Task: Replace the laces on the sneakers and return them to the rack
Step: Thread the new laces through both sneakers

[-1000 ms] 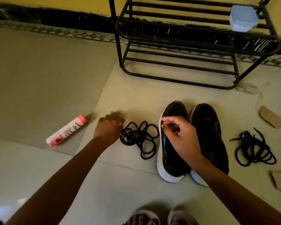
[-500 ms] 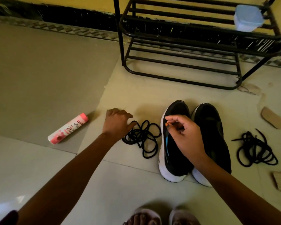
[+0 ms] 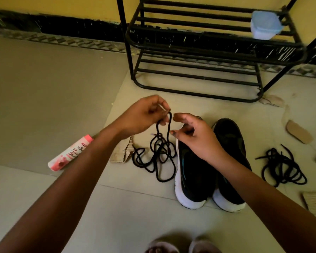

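Lace (image 3: 160, 152) hangs looped from the pinch of the left hand (image 3: 144, 115), its tangle on the floor below. The right hand (image 3: 197, 137) curls just beside the strand, contact unclear. Best to shake out the tangle and find an end before threading the sneakers (image 3: 230, 139) under the right hand.

The left arm (image 3: 66, 179) and the right arm (image 3: 259, 194) are bare right down to the left hand (image 3: 144, 115) and the right hand (image 3: 193, 137). The two feet (image 3: 156, 250) wear pale slippers (image 3: 204, 245).
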Demonstrator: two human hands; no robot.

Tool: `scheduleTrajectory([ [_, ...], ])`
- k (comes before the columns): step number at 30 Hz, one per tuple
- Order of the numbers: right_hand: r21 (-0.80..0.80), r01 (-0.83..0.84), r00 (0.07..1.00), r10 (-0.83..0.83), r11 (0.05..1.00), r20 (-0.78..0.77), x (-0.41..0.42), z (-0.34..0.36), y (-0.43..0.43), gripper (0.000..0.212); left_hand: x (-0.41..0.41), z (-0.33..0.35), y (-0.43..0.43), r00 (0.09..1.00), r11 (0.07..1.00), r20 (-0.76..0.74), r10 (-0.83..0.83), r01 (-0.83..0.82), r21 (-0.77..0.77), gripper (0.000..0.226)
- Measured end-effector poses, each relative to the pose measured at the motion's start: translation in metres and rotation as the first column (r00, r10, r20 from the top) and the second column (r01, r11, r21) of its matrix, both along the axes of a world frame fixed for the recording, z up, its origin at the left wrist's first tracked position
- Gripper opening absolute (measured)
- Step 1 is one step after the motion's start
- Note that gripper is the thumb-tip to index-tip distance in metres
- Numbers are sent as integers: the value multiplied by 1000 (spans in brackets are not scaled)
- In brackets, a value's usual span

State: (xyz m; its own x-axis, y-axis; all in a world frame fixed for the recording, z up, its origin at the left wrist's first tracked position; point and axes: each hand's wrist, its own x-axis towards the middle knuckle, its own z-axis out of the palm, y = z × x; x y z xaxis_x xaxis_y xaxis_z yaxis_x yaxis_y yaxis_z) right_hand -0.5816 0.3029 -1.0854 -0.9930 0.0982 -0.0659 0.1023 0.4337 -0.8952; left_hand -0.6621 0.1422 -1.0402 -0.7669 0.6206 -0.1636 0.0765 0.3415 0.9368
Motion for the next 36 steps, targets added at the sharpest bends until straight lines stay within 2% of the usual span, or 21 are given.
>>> scheduleTrajectory([
  [5,-184,28,999,-35,982,-31,-7,19,-1,14,-3,33,8,999,986,-24,-42,46,159,19],
  [8,-239,76,993,-95,968,-69,-3,28,6,10,-7,46,8,996,949,-20,83,-73,306,21],
  [12,-287,176,970,-215,942,-112,5,38,28,14,-18,67,-5,948,838,7,317,-284,466,23],
  [15,-298,210,948,-268,931,-171,8,47,45,9,-25,78,-15,908,716,82,410,-377,587,23],
  [17,-293,237,931,-303,926,-202,9,51,56,15,-28,82,-18,887,652,122,445,-415,635,21],
  [20,-278,309,902,-373,910,-217,10,53,70,15,-29,83,-19,861,605,159,484,-460,650,20],
  [25,-359,441,838,-521,822,-161,12,47,90,15,-24,75,-14,876,654,124,466,-436,618,17],
  [28,-467,526,775,-627,711,-82,19,48,105,17,-30,73,-21,819,562,220,529,-533,633,18],
  [30,-569,572,720,-694,591,1,24,52,117,21,-36,69,-30,764,490,281,580,-603,629,18],
  [32,-639,596,667,-743,486,58,30,57,128,19,-40,63,-36,727,464,310,613,-649,603,20],
  [34,-631,618,642,-765,469,59,33,59,135,22,-39,58,-33,716,474,344,607,-674,566,21],
  [36,-593,618,661,-749,516,36,32,58,132,12,-33,55,-22,741,515,395,544,-666,540,24],
])
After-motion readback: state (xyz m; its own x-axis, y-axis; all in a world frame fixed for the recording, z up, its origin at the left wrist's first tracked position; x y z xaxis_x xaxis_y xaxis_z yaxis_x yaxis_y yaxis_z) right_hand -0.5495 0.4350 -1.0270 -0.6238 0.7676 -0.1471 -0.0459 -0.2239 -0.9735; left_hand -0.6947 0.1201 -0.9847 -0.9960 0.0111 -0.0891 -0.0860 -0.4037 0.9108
